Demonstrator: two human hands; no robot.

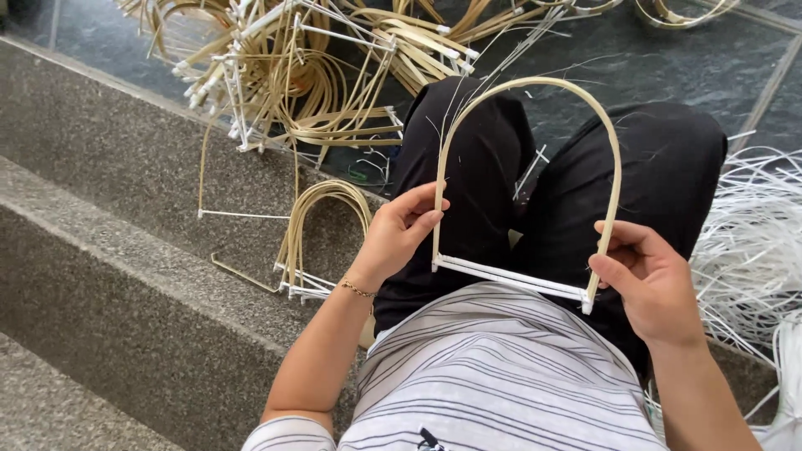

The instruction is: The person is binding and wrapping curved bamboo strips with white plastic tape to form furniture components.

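Two hands, left (393, 238) and right (652, 280), clamped on upright bamboo arch (535, 83), crown pointing away.

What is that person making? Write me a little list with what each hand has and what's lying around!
Left hand: left hand grips the left leg of the arch frame
Right hand: right hand grips the right leg of the same frame
Frame: bent tan strip forming an arch, white bars across the bottom
Held over: lap in black trousers
On the left: pile of finished arches on stone steps
On the right: bundle of white strips
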